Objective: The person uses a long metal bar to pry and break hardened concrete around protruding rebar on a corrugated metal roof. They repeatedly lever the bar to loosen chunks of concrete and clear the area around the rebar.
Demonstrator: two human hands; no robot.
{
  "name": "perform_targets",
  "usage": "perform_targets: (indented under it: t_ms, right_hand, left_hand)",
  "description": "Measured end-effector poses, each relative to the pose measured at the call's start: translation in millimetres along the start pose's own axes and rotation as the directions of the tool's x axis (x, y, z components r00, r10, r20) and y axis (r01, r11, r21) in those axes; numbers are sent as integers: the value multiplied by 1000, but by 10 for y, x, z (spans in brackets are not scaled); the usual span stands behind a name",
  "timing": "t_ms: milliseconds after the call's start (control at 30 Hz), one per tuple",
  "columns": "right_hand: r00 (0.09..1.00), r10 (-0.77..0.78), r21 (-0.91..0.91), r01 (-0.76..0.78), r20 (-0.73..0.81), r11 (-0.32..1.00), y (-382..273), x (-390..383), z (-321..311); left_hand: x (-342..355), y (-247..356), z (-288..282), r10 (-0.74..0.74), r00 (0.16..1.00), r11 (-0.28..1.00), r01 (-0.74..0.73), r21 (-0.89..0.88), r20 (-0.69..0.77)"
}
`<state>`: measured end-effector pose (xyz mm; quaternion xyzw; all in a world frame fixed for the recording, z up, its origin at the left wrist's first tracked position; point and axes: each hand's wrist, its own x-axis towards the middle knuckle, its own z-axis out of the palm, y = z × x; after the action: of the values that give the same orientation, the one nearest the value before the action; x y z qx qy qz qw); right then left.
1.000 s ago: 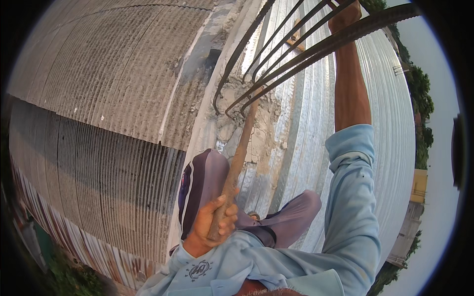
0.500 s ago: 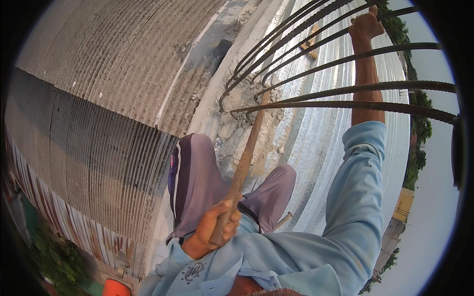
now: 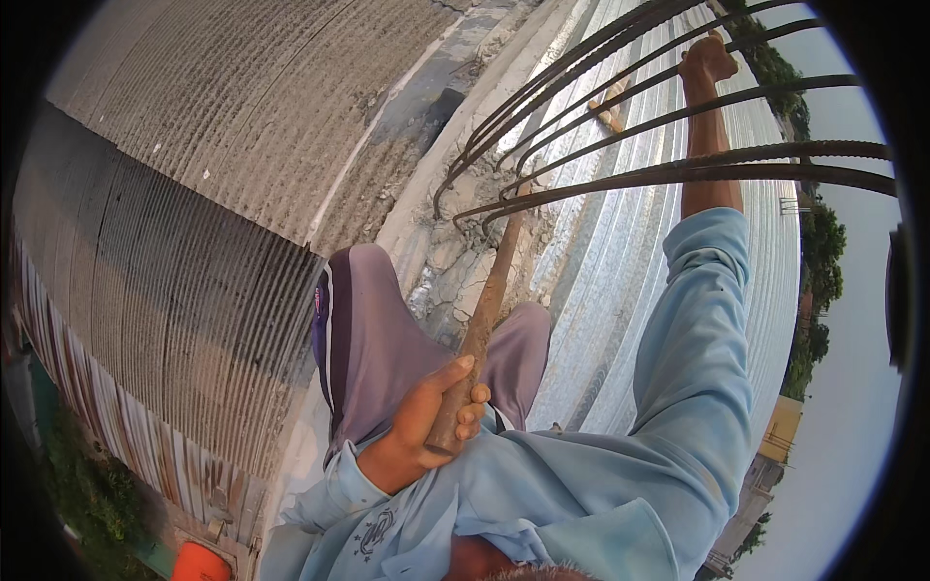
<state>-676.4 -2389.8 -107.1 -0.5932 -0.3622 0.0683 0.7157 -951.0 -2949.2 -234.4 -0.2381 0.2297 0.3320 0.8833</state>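
My left hand [image 3: 426, 418] is wrapped round the lower end of a long wooden handle [image 3: 489, 300], its thumb lying along the wood. The handle slants up and away between my knees to broken concrete [image 3: 467, 276]. Its far end passes behind the bent rebars, and I cannot make out any tool head. At the upper right my right arm is stretched far out, and my right hand [image 3: 709, 60] is closed around one ribbed steel rebar [image 3: 635, 94]. Several more rebars [image 3: 756, 174] fan out rightward from the same concrete.
Shiny corrugated metal sheeting [image 3: 610, 320] slopes off to the right, with a piece of wood [image 3: 608, 105] on it. Grey corrugated roofing [image 3: 252, 107] spreads to the left. A concrete ledge [image 3: 412, 198] runs between them. An orange bucket [image 3: 201, 562] is at the lower left.
The view has shifted slightly. My left hand's grip on the handle looks looser, with the thumb now stretched along it. My right hand stays on the rebar.
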Motion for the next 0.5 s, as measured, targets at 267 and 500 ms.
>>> perform_targets:
  t_ms: [267,500]
  right_hand:
    - [996,-77,16,77,43,997,-102,-63,-105]
    - [837,-539,45,537,90,842,150,365,-161]
  left_hand:
    - [-6,-80,222,23,1000,999,-23,28,6]
    - [141,-52,963,-62,991,997,65,30,-119]
